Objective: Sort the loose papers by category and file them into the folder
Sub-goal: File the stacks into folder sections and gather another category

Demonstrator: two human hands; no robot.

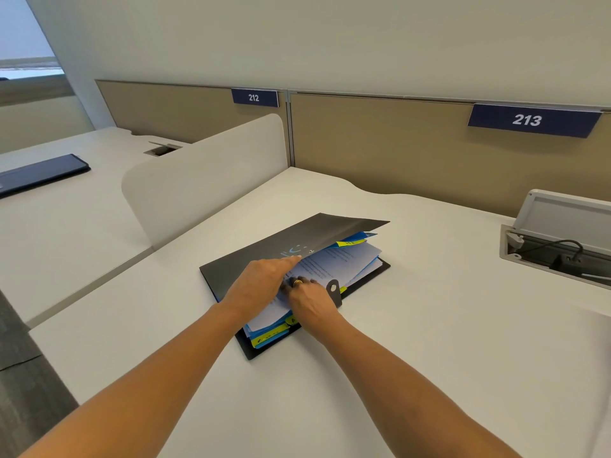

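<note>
Folder (238, 262), black, lies mid-tabletop (429, 325), its cover half lifted over white papers (334, 262) and blue dividers (269, 335). Left hand (261, 280) rests on the cover, fingers fairly straight at its raised edge. Right hand (312, 304) bends its fingers onto the papers; whether they grip a sheet is unclear.

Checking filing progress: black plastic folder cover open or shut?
Partly open: the black plastic folder's cover is lifted off the white papers, a gap along its right edge; clasp tab unfastened.
</note>
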